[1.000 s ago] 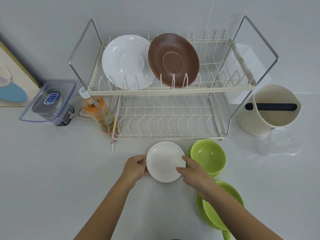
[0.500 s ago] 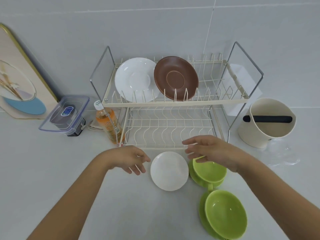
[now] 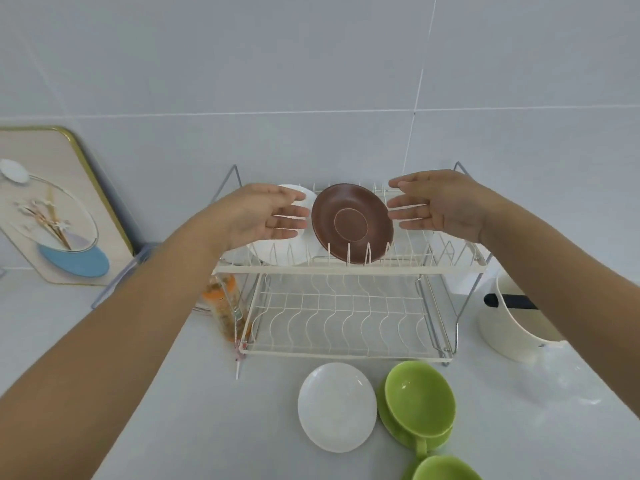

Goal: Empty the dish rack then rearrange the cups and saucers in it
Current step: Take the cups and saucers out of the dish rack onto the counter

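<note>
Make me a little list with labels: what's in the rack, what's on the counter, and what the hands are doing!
Top shelf of dish rack: brown saucer and white plate, both standing on edge
Bottom shelf: nothing seen on it
Counter in front: white saucer, two green cups on green saucers
Left hand: open, left of the brown saucer
Right hand: open, right of it
Touching saucer: cannot tell

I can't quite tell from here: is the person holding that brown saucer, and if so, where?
Nothing is held. The left hand and right hand are open on either side of the brown saucer, which stands in the dish rack.
</note>
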